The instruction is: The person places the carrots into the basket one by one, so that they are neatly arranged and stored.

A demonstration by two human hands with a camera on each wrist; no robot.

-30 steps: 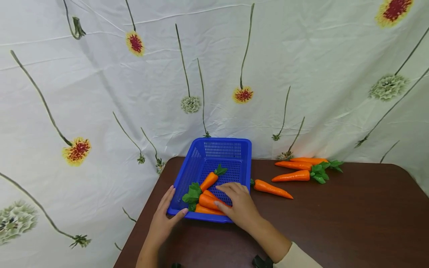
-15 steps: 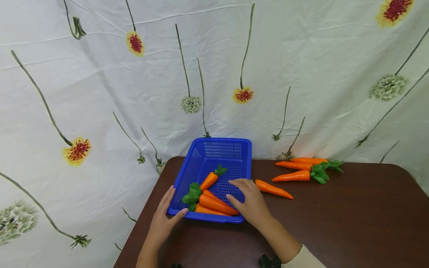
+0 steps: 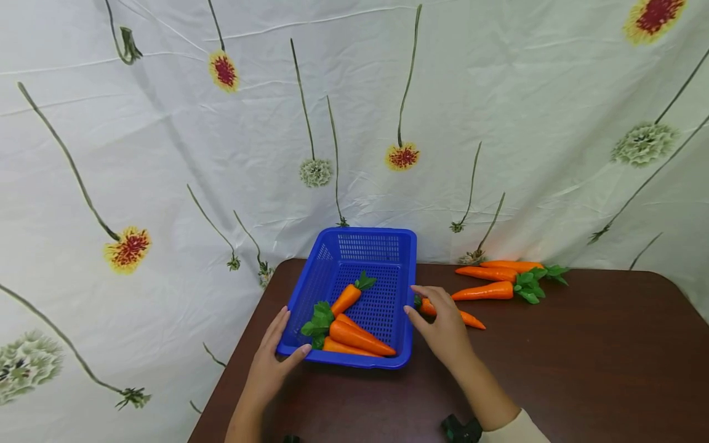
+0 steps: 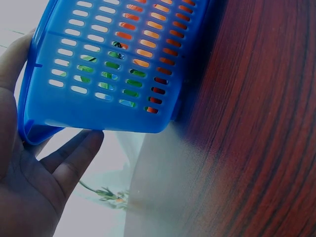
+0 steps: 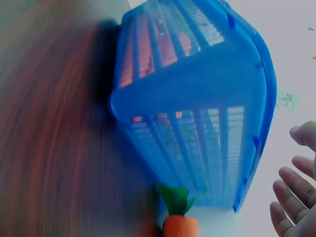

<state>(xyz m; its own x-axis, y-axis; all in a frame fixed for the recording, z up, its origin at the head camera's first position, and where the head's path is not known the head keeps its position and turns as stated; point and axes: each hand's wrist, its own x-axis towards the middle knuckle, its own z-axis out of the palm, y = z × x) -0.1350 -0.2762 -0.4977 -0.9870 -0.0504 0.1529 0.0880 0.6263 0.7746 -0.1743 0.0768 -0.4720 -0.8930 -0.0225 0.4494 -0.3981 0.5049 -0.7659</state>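
A blue perforated plastic basket [image 3: 411, 258] stands on the dark table, with several orange carrots [image 3: 360, 337] with green tops inside. My left hand [image 3: 271, 363] rests at its near left corner, fingers straight along the left rim and thumb on the front rim. In the left wrist view, fingertips [image 4: 91, 140] touch the basket's outer side. My right hand [image 3: 447, 329] hovers just right of the basket, fingers and thumb apart, holding nothing. It partly covers a loose carrot [image 3: 471, 320], whose leafy end lies beside the basket wall; the right wrist view shows its green leaves [image 5: 174, 198].
More carrots [image 3: 487, 291] lie on the right part of the brown table [image 3: 581, 357], their leaves pointing right. A white cloth [image 3: 260, 135] with printed flowers hangs behind the table. A dark device [image 3: 462, 429] sits at my right wrist.
My right hand has let go of a carrot in the basket, then drawn back over the right rim to the loose carrot outside. My left hand and the basket have stayed put.
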